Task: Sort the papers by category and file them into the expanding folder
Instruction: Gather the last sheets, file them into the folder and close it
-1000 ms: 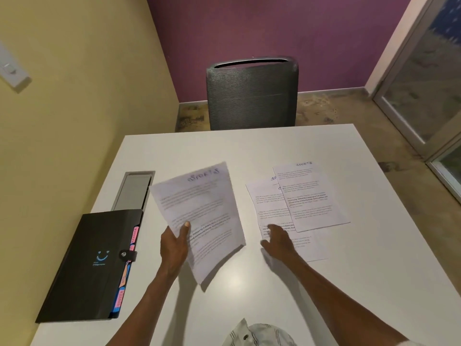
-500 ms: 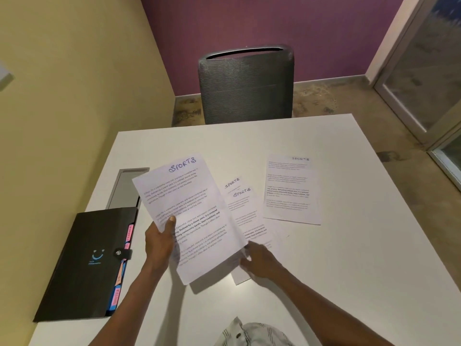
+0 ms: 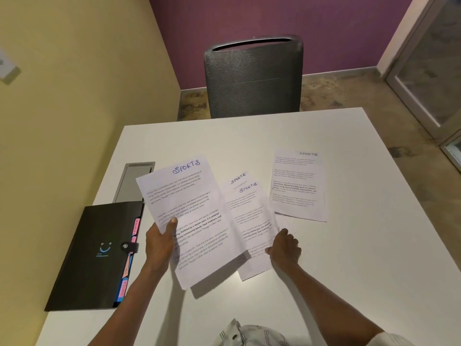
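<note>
At the left edge of the white table (image 3: 324, 283), the black expanding folder (image 3: 92, 255) lies closed, its long axis running from you toward the far side and its coloured tabs facing right. Your left hand (image 3: 159, 245) pinches a sheet headed SPORTS (image 3: 189, 216) at its left edge, thumb on top, holding it lifted and tilted, with its heading end pointing away from you and leaning right. Beside it, your right hand (image 3: 285, 249) curls its fingers on the near right edge of two overlapped SPORTS sheets (image 3: 249, 216), their headings also pointing away. Further right, a single SPORTS sheet (image 3: 298, 186) lies flat, apart from the others, long axis running away from you. A grey chair (image 3: 253, 76) stands at the table's far side.
</note>
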{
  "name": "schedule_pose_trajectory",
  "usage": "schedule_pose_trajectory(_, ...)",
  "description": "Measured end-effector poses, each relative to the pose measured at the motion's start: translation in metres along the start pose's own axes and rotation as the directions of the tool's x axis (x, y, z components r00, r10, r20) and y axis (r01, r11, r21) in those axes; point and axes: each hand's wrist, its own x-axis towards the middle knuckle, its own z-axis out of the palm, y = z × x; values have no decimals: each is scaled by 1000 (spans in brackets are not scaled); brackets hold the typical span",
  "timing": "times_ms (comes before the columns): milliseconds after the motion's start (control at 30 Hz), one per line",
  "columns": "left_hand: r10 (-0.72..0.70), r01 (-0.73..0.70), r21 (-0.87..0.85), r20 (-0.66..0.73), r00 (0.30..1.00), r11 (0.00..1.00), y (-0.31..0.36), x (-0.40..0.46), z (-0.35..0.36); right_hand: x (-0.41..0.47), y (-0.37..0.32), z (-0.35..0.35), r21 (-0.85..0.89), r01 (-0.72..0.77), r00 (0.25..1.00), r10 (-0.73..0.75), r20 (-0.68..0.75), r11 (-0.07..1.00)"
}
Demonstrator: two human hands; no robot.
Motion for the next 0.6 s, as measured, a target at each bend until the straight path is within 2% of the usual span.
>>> schedule_pose_trajectory(100,20,-20,6,-4,1000,1000,1,1,-5,-2,0,-2,185,119,993,-118,-17,975)
schedule_pose_trajectory(233,22,-20,36,-48,999,999,3,-1,-18,-9,-11,-20,446,180,983,-172,-58,877)
schedule_pose_trajectory(333,21,-18,39,-70,997,999,0,-3,-29,-9,-23,-39,574,161,984,-174,-33,803)
schedule_pose_trajectory(467,-13,13,-4,-134,991,1000,1,-4,-35,-5,-33,-76,760,96,986,-168,18,643)
schedule_pose_trajectory(600,-42,30,-82,-155,987,996,5,-8,-34,-4,-33,-104,821,117,976,-218,10,559)
